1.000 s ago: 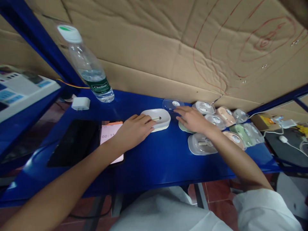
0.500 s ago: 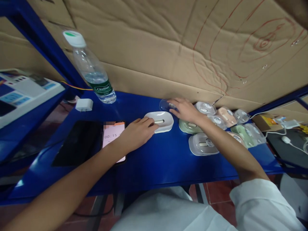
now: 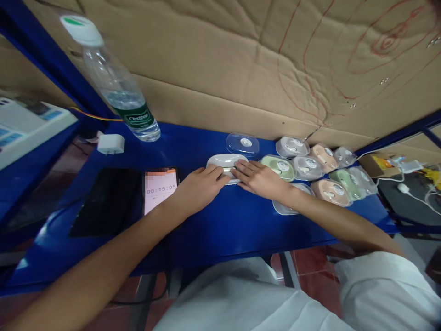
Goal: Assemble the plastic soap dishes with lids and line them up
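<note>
A white oval box (image 3: 224, 159), shaped like a soap dish, rests on the blue table in the middle of the head view. A pale bar lies in the slot along its middle. My left hand (image 3: 201, 189) grips the box's left side, its fingertips by the bar. From the right, my right hand (image 3: 257, 178) holds it too, fingers bent over the other end of the bar. The fingers cover much of the box's near side. Just behind lies a clear plastic lid (image 3: 241, 146) with a round sticker, touched by neither hand.
To the right stand several lidded boxes, among them a green one (image 3: 278, 168) and a peach one (image 3: 331, 191). On the left are a phone (image 3: 160, 188) showing a timer, a black flat object (image 3: 103, 202), a white charger (image 3: 110, 144) and a water bottle (image 3: 124, 99). Cardboard (image 3: 206, 59) walls the back.
My right hand has let go of the clear lid behind the box and come forward onto the white oval box. My left hand has stayed on the box. The camera view has shifted slightly.
</note>
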`<state>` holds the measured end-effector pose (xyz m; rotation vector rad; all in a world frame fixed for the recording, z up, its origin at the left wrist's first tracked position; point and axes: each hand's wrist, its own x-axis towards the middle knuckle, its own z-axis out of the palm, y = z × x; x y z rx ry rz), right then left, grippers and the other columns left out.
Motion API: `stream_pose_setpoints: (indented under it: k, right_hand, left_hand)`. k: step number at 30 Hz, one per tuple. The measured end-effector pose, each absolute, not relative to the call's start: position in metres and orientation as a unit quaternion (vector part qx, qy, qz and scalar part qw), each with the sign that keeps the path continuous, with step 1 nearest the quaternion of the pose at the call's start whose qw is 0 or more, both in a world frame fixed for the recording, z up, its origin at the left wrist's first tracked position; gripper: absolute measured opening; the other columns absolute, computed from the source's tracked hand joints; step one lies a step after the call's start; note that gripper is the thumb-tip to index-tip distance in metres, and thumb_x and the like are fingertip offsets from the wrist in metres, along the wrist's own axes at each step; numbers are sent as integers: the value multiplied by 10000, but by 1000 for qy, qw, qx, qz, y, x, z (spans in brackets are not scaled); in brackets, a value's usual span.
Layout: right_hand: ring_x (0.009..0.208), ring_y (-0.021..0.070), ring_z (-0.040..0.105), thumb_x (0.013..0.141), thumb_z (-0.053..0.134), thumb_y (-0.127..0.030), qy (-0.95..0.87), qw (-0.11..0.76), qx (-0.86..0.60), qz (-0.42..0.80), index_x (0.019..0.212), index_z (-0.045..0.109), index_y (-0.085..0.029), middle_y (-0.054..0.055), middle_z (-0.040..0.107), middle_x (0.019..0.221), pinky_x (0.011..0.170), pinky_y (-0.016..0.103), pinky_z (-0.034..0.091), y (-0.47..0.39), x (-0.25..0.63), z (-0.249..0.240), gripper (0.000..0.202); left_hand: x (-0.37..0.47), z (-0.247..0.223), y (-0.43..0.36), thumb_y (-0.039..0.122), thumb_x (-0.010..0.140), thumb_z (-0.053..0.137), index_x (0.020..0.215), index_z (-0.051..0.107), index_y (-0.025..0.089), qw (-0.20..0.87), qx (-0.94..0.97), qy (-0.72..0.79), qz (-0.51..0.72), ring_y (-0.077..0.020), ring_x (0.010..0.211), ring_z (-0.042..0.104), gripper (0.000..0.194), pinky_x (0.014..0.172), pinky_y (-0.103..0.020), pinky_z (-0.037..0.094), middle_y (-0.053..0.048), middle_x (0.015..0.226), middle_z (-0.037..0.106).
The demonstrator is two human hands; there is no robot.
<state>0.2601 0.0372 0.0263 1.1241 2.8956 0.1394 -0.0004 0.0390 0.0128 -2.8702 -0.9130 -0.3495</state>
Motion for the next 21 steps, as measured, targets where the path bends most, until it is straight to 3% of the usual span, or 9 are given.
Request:
stream_pose_setpoints:
  k: [3, 7, 11, 13, 15, 18, 20, 21]
  right_hand:
    - [1490, 353, 587, 1160, 473, -377, 939, 15, 344, 20, 1510, 647, -95, 225, 623, 1566, 1219, 550, 502, 44, 261, 33, 482]
    - [1512, 327, 557, 1175, 405, -356, 927, -7, 375, -14, 1592, 575, -169, 170, 595, 1614, 1239, 556, 461, 75, 273, 47, 488]
    - [1601, 428, 399, 1069, 640, -369, 880, 25, 475, -22, 1694, 417, -181, 222, 419, 1728, 1247, 661, 397, 124, 289, 50, 690]
    - [1539, 454, 463, 966, 789, -435, 861, 55, 503, -59, 1695, 401, -184, 245, 454, 1678, 1223, 677, 411, 145, 293, 46, 863]
    - [1418, 421, 571, 879, 872, -474, 855, 48, 509, -91, 1650, 456, -180, 236, 529, 1572, 1189, 635, 457, 159, 295, 42, 924]
    - [1277, 341, 636, 877, 848, -501, 867, -36, 479, -131, 1490, 602, -163, 185, 617, 1404, 1150, 534, 510, 161, 294, 42, 742]
    - [1226, 306, 654, 937, 774, -548, 872, -94, 454, -159, 1434, 640, -168, 161, 646, 1346, 1125, 486, 536, 150, 292, 48, 640]
    - [1224, 300, 660, 961, 744, -571, 874, -112, 443, -168, 1444, 639, -176, 155, 649, 1348, 1125, 476, 540, 142, 291, 52, 633]
  left_hand:
    - [-2, 10, 42, 126, 1049, 515, 1131, 745, 153, 26, -944, -307, -119, -307, 1064, 702, 245, 835, -421, 595, -134, 1090, 717]
    - [-8, 7, 48, 214, 1052, 555, 1165, 761, 179, 1, -931, -327, -165, -352, 1247, 668, 237, 994, -506, 584, -172, 1335, 677]
    - [-16, 10, 54, 253, 1033, 556, 1191, 747, 168, -57, -918, -357, -162, -335, 1215, 666, 262, 1007, -500, 607, -160, 1283, 671]
    - [-20, 11, 56, 251, 1024, 544, 1178, 742, 168, -87, -913, -367, -159, -315, 1174, 668, 264, 997, -486, 621, -139, 1218, 676]
    - [-23, 11, 59, 248, 1032, 516, 1156, 744, 178, -105, -907, -373, -165, -311, 1189, 662, 269, 1028, -499, 618, -128, 1211, 673]
    - [-25, 7, 60, 252, 1042, 521, 1155, 747, 188, -131, -897, -377, -190, -325, 1284, 636, 260, 1118, -542, 581, -148, 1388, 606]
    - [-24, 4, 61, 222, 995, 604, 1262, 714, 185, -146, -882, -393, -216, -361, 1378, 587, 292, 1155, -570, 557, -178, 1605, 440]
    - [-23, 2, 62, 198, 958, 653, 1362, 666, 187, -158, -870, -406, -229, -373, 1401, 573, 404, 1162, -576, 553, -192, 1680, 341]
